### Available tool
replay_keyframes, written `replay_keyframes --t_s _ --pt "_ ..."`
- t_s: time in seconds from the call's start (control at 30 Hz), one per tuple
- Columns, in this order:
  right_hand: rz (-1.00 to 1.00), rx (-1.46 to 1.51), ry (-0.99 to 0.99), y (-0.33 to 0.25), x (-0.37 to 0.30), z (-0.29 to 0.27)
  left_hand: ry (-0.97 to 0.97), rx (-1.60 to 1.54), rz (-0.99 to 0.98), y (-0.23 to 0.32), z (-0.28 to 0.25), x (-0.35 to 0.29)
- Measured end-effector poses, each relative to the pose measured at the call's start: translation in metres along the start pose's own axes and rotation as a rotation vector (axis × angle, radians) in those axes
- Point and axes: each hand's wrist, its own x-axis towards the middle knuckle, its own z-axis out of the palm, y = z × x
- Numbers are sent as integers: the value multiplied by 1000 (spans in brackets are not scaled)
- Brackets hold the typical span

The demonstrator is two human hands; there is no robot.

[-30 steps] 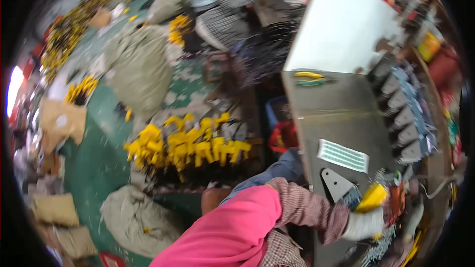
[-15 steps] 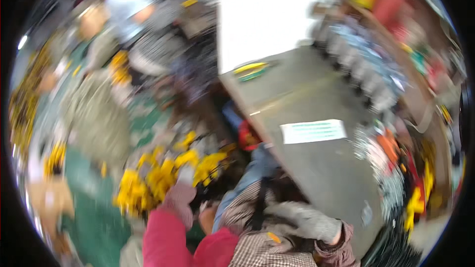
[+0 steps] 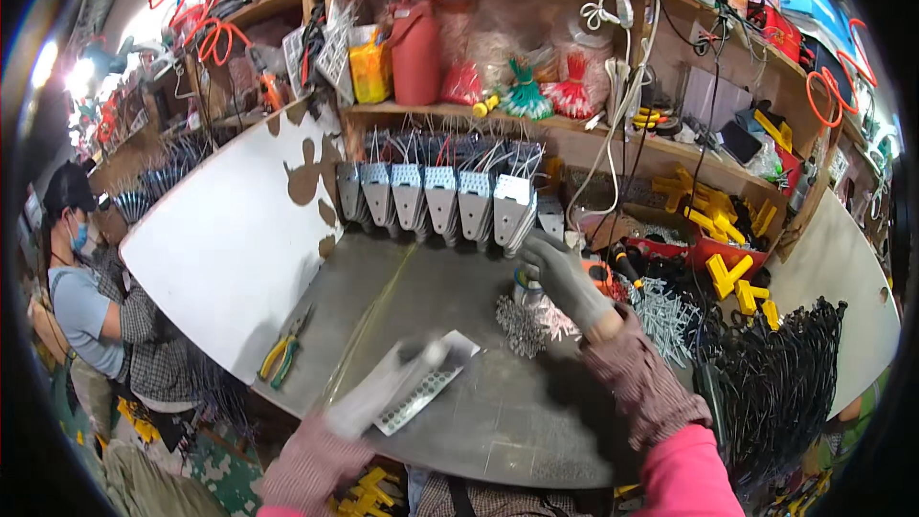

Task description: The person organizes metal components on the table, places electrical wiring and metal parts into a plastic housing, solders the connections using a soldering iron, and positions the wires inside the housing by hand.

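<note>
My left hand (image 3: 383, 391), in a pale glove and smeared by motion, is over a white sticker sheet with rows of small green dots (image 3: 428, 395). Whether its fingers grip the sheet does not show. My right hand (image 3: 567, 280), in a grey glove, is raised beside the right end of a row of grey tapered metal housings (image 3: 440, 201). Its fingers stretch forward, apart from each other, with nothing seen in them. Below it are a pile of small grey screws (image 3: 522, 327) and some pale pink pieces (image 3: 557, 321).
Yellow-and-green pliers (image 3: 283, 354) lie at the table's left. White anchors (image 3: 662, 316), black cables (image 3: 780, 383) and yellow parts (image 3: 732, 278) crowd the right. A shelf (image 3: 459, 117) holds a red jug (image 3: 415, 53). A co-worker (image 3: 91, 287) is at the left.
The view has swung from the floor at the left to the workbench. Both hands have come up over the tabletop; my right hand was low near my lap before.
</note>
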Motion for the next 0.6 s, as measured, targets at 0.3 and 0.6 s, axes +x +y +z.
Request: replay_keyframes --t_s 0.3,0.6 --pt "109 -708 210 69 153 -78 -51 -432 279 -124 -29 355" --pt "164 -132 14 46 125 -23 93 -8 265 -63 -19 326"
